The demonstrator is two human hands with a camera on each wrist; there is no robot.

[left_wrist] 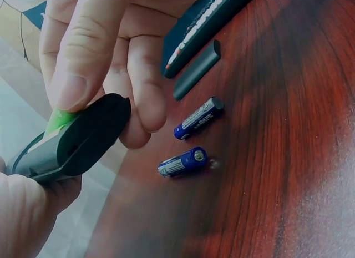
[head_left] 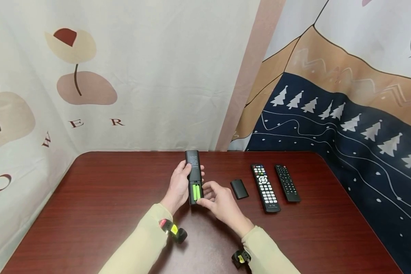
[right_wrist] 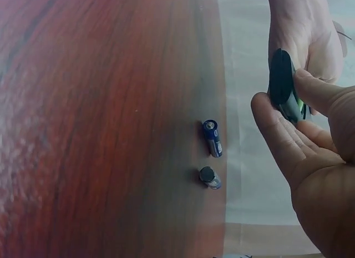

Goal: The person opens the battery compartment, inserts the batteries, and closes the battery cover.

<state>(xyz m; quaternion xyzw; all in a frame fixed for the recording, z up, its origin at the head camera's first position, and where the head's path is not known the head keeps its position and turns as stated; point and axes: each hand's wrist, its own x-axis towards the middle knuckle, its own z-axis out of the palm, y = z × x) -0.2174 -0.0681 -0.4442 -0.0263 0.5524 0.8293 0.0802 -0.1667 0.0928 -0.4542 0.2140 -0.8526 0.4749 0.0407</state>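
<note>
Opened remote [head_left: 195, 174], held two-handed
Gripped by left hand [head_left: 179, 187]; lower end pinched by right hand [head_left: 222, 201], thumb pressed to green batteries [head_left: 196, 191]; black cover [head_left: 239, 189] seen right of opened remote.

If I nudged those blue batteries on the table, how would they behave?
The blue batteries are cylinders lying on their sides, so they would probably roll. The table looks glossy, so they might slide too. Their straight shape suggests they'd likely feel stiff.

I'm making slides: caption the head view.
Left hand holds a remote with two green batteries exposed; right hand touches it.
</note>
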